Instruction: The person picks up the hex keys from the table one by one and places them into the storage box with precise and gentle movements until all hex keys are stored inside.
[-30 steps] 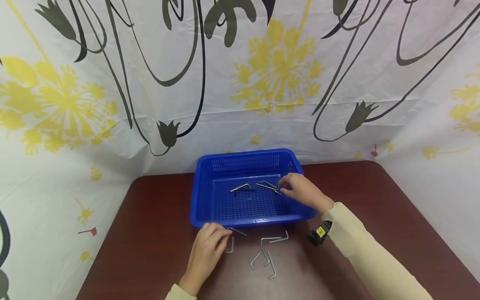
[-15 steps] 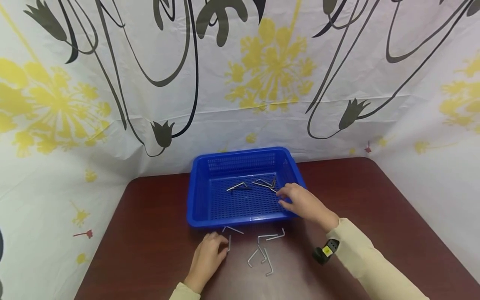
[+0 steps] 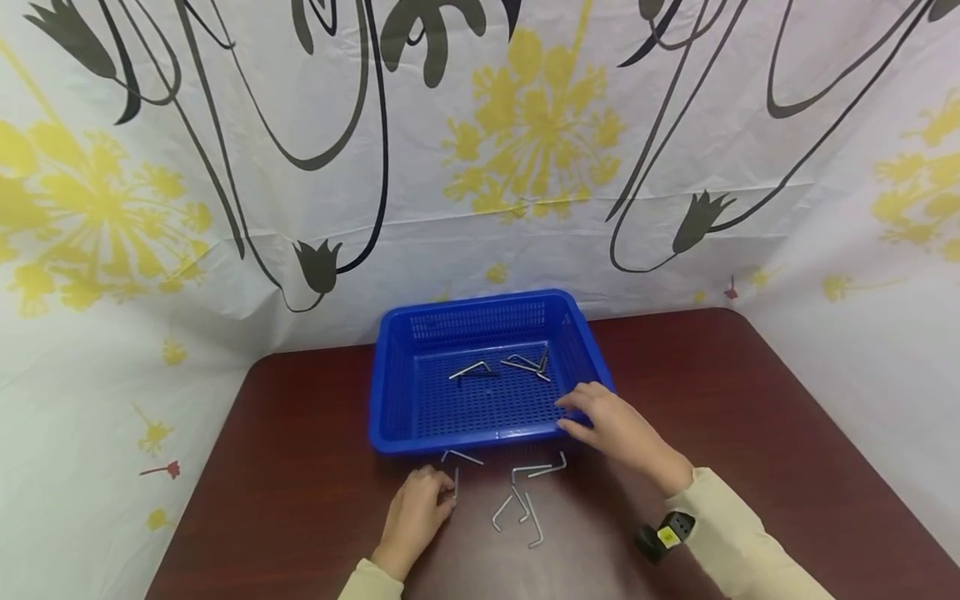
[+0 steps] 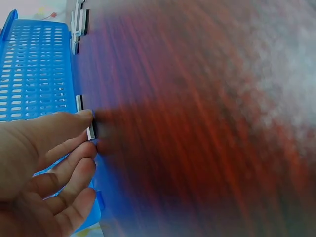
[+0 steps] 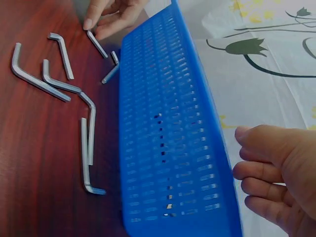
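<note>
In the head view, my left hand [image 3: 412,521] is low on the table, just in front of the blue plastic basket [image 3: 381,375]. Its thumb and forefinger pinch the end of a silver hex key [image 3: 456,482], an L-shaped bar. The left wrist view has this hex key [image 4: 91,130] between the thumb and forefinger tips. My right hand [image 3: 622,429] hovers over the basket's front right corner, fingers apart from the thumb and holding nothing. In the right wrist view, the right hand [image 5: 276,173] is beyond the basket's rim. Several hex keys [image 3: 525,367] lie inside the basket.
More loose hex keys [image 3: 533,521] are scattered on the dark red table [image 3: 300,500] in front of the basket. One bent key [image 3: 465,457] lies close by its front wall. Behind the table hangs a white cloth [image 3: 450,250] with flower prints.
My right hand has drawn back from the hex keys in the basket toward its front right corner. My left hand has shifted from the key near the basket to another one slightly closer to me.
</note>
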A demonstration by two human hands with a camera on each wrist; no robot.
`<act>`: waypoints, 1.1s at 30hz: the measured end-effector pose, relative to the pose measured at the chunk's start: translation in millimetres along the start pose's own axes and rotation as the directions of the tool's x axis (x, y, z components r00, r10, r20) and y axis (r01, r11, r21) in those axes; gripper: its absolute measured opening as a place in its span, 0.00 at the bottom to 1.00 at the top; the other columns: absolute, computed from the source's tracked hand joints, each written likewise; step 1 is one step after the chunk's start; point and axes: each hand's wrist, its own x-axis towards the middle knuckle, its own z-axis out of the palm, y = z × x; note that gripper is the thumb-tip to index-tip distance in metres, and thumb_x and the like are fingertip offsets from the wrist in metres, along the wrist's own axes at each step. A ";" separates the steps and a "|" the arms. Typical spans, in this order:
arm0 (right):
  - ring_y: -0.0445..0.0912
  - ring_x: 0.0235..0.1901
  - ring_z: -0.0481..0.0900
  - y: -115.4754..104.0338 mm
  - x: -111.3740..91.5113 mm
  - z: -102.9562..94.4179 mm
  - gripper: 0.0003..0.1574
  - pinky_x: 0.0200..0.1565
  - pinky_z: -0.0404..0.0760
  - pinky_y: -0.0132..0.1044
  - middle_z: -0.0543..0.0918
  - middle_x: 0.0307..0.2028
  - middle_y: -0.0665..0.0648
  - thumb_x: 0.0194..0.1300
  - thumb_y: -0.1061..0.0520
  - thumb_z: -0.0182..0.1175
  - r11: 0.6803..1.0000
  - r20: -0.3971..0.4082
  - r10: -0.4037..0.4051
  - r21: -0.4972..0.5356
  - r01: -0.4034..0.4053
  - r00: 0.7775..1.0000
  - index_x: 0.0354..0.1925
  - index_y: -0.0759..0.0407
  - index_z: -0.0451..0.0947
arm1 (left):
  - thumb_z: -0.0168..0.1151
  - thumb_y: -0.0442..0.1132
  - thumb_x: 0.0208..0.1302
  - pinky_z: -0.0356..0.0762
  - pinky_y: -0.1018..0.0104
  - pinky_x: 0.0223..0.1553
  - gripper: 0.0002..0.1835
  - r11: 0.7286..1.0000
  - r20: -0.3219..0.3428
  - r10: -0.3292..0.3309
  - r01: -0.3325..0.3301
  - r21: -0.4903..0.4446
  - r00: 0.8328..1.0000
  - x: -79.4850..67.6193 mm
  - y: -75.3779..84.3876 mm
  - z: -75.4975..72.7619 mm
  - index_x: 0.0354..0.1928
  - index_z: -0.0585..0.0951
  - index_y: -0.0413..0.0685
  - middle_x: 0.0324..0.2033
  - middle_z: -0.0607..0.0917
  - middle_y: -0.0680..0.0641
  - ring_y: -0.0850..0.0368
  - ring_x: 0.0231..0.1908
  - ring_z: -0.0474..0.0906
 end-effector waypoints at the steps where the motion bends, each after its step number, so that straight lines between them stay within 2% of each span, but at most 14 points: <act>1: 0.46 0.38 0.75 -0.4 -2.5 0.5 0.14 0.40 0.77 0.40 0.79 0.34 0.53 0.56 0.56 0.66 1.000 -0.013 -0.008 -0.005 0.008 1.000 0.40 0.63 0.81 | 0.74 0.34 0.40 0.75 0.65 0.29 0.10 1.000 0.001 -0.001 0.001 -0.002 1.000 0.1 0.1 -0.2 0.27 0.83 0.47 0.24 0.77 0.55 0.58 0.28 0.73; 6: 0.46 0.38 0.75 0.6 -12.8 4.8 0.13 0.39 0.78 0.39 0.80 0.34 0.52 0.53 0.56 0.68 0.998 -0.111 -0.050 -0.046 0.045 0.993 0.38 0.60 0.82 | 0.73 0.33 0.42 0.76 0.66 0.28 0.07 1.000 0.019 0.010 -0.009 -0.013 1.000 2.2 -0.1 -1.0 0.26 0.84 0.48 0.24 0.78 0.55 0.59 0.27 0.77; 12: 0.47 0.38 0.76 4.3 -18.6 11.4 0.13 0.38 0.78 0.40 0.80 0.34 0.53 0.48 0.62 0.70 0.993 -0.212 -0.110 -0.071 0.096 0.971 0.36 0.60 0.82 | 0.73 0.33 0.44 0.76 0.65 0.27 0.06 0.999 0.044 0.020 -0.019 -0.026 0.999 3.6 -0.3 -0.3 0.24 0.84 0.49 0.23 0.79 0.55 0.58 0.26 0.78; 24: 0.47 0.38 0.75 8.4 -21.0 19.9 0.14 0.39 0.77 0.40 0.80 0.35 0.53 0.46 0.66 0.70 0.992 -0.257 -0.127 -0.042 0.120 0.958 0.36 0.61 0.82 | 0.69 0.34 0.48 0.75 0.65 0.27 0.06 0.994 0.051 0.071 -0.067 -0.084 0.996 -1.0 -0.5 -0.8 0.23 0.79 0.49 0.24 0.75 0.56 0.58 0.26 0.77; 33: 0.47 0.38 0.75 12.1 -24.1 24.1 0.13 0.40 0.77 0.42 0.80 0.36 0.54 0.48 0.64 0.70 0.994 -0.268 -0.111 -0.019 0.110 0.957 0.36 0.61 0.82 | 0.68 0.35 0.50 0.75 0.67 0.31 0.07 0.982 0.002 0.149 -0.148 -0.118 0.989 -3.4 5.3 -7.5 0.25 0.77 0.50 0.25 0.73 0.57 0.62 0.29 0.74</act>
